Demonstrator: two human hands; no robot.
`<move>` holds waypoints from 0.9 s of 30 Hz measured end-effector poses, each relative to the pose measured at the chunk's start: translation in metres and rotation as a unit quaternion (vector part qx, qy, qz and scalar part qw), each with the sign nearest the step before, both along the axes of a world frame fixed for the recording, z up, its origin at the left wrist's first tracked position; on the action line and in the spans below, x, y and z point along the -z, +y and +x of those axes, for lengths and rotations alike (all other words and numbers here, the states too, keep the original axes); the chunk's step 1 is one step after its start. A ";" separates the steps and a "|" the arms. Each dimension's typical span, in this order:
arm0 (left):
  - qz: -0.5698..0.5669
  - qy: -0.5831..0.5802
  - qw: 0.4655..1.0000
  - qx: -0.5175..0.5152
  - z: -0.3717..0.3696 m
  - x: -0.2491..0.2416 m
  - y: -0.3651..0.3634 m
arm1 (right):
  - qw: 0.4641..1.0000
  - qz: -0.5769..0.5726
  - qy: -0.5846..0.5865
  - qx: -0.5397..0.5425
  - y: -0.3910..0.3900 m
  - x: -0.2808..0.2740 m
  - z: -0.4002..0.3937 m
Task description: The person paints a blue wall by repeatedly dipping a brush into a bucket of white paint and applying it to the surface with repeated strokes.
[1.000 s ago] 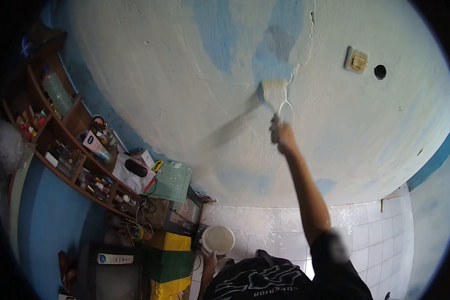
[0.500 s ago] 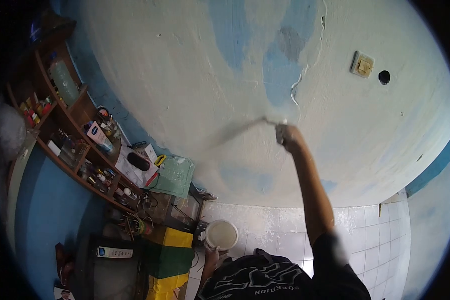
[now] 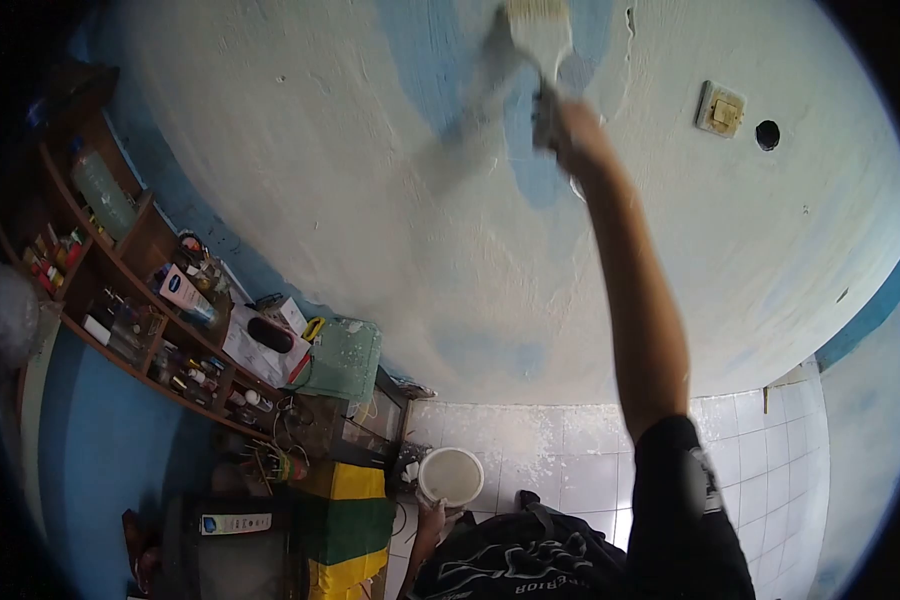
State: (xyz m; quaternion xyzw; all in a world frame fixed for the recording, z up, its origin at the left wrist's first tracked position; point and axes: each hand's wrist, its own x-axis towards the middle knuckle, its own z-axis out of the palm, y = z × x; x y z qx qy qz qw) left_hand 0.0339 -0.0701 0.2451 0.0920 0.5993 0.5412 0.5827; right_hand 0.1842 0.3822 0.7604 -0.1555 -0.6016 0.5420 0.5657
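Raised: right hand (image 3: 570,130) (one brush (image 3: 538,28)); left hand (image 3: 432,517), one bucket (image 3: 450,476).

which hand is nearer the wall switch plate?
Right. The right hand is raised against the wall, gripping the paintbrush, left of the switch plate at about its height. The left hand is far below, holding the white bucket.

Fisheye view, heavy barrel distortion, black vignette round all edges. Wall (image 3: 370,200) in front of me is evenly lit by soft daylight, no glare. My raised arm and brush (image 3: 538,30) throw a soft grey shadow to their left on the wall. Brush slightly motion-blurred. Shelf (image 3: 120,300) at left dimmer, floor corner darkest
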 end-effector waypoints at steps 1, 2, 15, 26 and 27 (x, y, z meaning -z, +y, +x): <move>0.001 0.004 1.000 0.001 0.000 -0.004 0.004 | 1.000 -0.019 0.007 -0.009 0.000 0.039 -0.001; -0.006 0.004 1.000 0.006 -0.003 0.003 0.005 | 0.999 -0.032 -0.008 0.016 -0.010 0.077 -0.002; 0.001 -0.012 0.999 -0.031 -0.006 -0.012 -0.003 | 0.918 -0.322 -0.176 0.150 -0.070 0.299 0.056; 0.000 -0.044 0.999 0.002 -0.001 0.004 -0.003 | 0.991 -0.046 -0.074 0.101 -0.076 -0.037 0.068; 0.005 -0.041 0.999 0.007 0.000 -0.006 -0.003 | 0.995 0.005 -0.061 0.080 -0.075 -0.058 0.066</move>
